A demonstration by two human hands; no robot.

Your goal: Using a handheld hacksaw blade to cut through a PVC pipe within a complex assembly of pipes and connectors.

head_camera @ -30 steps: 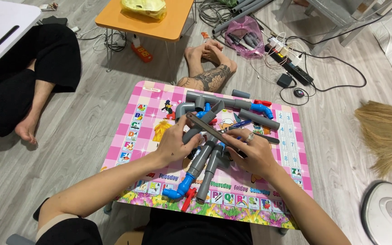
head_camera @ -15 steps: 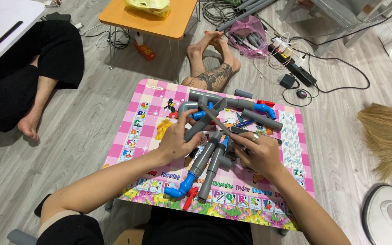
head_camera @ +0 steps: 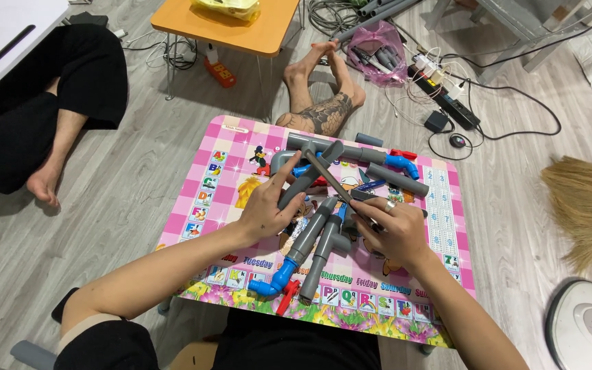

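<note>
A pink children's table [head_camera: 200, 205] carries several grey plastic pipes with blue elbow joints [head_camera: 268, 286]. My left hand [head_camera: 268, 205] grips a grey pipe [head_camera: 303, 183] near the middle of the pile. In my right hand [head_camera: 388, 229] is the near end of a thin dark rod [head_camera: 330, 179], which slants up and away over the pipes. Two grey pipes [head_camera: 313, 243] run from between my hands toward me, one ending in a blue elbow beside a small red piece [head_camera: 286, 298]. A long grey pipe [head_camera: 395, 179] with a blue joint [head_camera: 403, 163] lies at the far right.
Two bare feet of another person [head_camera: 323, 96] rest just beyond the table. A second person in black [head_camera: 42, 103] sits at left. An orange low table [head_camera: 227, 27], a pink bag of pipes [head_camera: 378, 51], cables with a power strip [head_camera: 447, 103], a straw broom [head_camera: 584, 199] and a white appliance [head_camera: 587, 329] surround me.
Both hands stay on the pipe pile. The thin dark rod has tilted slightly and my left fingers have shifted on the grey pipe.
</note>
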